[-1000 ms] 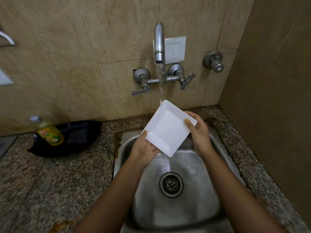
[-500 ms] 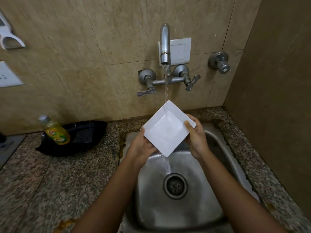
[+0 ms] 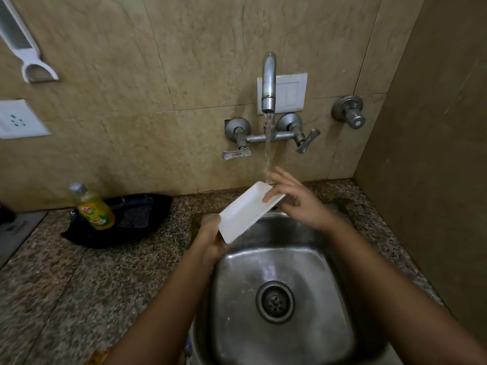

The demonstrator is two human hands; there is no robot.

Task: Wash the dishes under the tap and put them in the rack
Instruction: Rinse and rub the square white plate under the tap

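Splayed and straight on the far rim: right hand [image 3: 297, 204], fingertips [image 3: 271, 194] just brushing the white dish [image 3: 245, 213], gripping nothing. Below and left of those tips, clamped round the near corner: left hand [image 3: 210, 239], carrying the weight. Just beyond the right fingertips, stream from the tap [image 3: 268, 83] striking the raised far corner, over the sink [image 3: 263, 259].

Steeply tilted, almost edge-on. Long axis from the left grip up-right to the right fingertips, high end toward the wall. Probably underside facing here — hard to call.

Best now: rub with flat fingers, turn slowly under the stream, pinch the low corner hard — wet and likely slippery.
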